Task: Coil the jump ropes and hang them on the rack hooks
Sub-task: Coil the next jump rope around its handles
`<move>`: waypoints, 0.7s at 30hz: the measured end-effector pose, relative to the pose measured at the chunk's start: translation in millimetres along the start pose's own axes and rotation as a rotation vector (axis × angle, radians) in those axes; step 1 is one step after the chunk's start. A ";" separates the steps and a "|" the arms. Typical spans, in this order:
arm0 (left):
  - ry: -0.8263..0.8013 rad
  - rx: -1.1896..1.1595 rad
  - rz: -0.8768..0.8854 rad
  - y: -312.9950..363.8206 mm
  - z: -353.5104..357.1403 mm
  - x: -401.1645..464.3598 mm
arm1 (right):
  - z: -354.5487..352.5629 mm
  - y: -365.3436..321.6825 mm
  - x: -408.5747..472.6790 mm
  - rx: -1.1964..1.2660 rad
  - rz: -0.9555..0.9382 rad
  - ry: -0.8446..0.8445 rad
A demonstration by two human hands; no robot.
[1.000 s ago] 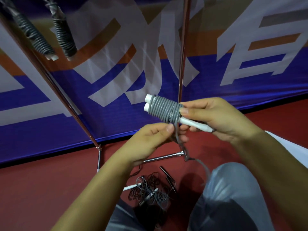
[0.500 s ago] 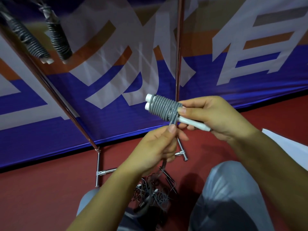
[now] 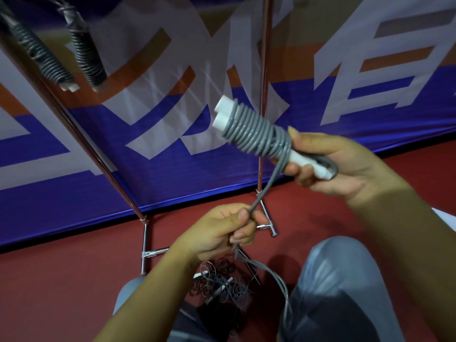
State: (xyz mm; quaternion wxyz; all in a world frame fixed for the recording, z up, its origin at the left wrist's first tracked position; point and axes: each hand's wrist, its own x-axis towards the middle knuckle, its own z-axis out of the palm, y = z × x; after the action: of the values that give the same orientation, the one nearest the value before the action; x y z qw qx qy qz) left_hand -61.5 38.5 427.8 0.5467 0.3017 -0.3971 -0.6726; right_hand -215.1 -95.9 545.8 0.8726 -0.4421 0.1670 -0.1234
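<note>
Lowered, left hand [image 3: 222,230] pinches smooth grey cord [image 3: 267,186]; right hand [image 3: 345,166] grips ribbed coiled handles [image 3: 254,130].

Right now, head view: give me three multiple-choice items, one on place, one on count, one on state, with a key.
1. Where is the tangled rope pile?
A. on the floor between the knees
B. on a hook
C. in the right hand

2. How many coiled ropes hang at upper left?
A. none
B. two
C. five

3. What does the left hand do?
A. lies flat on the floor
B. pinches the loose cord
C. holds a handle

Key: 1 A, the pile lies on the red floor. 2 B, two grey bundles hang there. 3 B, thumb and fingers close on the cord below the coil, which the right hand holds.
</note>
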 end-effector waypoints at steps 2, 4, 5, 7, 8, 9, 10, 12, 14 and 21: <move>0.011 -0.022 -0.021 2.8 -10.2 -2.7 | -4.3 -3.9 -2.9 -0.086 0.031 -0.114; 0.050 0.008 -0.043 9.4 -15.8 -1.3 | -5.3 0.1 -4.3 -0.234 0.101 -0.253; 0.098 0.043 -0.065 14.0 -17.8 0.5 | -3.3 3.7 -4.3 -0.308 0.139 -0.307; 0.197 0.152 -0.114 24.0 -24.4 1.2 | 2.3 10.4 -4.0 -0.459 0.215 -0.352; 0.205 0.202 -0.121 29.1 -26.7 0.6 | 5.4 13.2 -4.0 -0.547 0.241 -0.343; 0.182 0.225 -0.109 33.9 -29.3 -0.1 | 8.9 16.2 -4.6 -0.635 0.250 -0.320; 0.158 0.226 -0.102 38.5 -32.2 -0.5 | 12.2 19.2 -5.4 -0.709 0.248 -0.291; 0.152 0.249 -0.113 47.3 -35.6 -2.0 | 17.2 25.8 -6.8 -0.805 0.226 -0.225; 0.186 0.299 -0.118 55.3 -38.7 -3.9 | 19.8 31.0 -8.1 -0.844 0.201 -0.154; 0.275 0.463 -0.062 81.4 -18.3 -16.8 | 19.2 50.6 -3.7 -0.970 0.131 0.064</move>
State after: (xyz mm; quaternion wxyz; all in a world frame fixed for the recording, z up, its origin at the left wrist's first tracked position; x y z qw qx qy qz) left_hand -2.1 44.0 488.5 0.4910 0.5191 -0.4530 -0.5332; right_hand -207.3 -51.2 516.0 0.5666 -0.7820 0.2594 0.0104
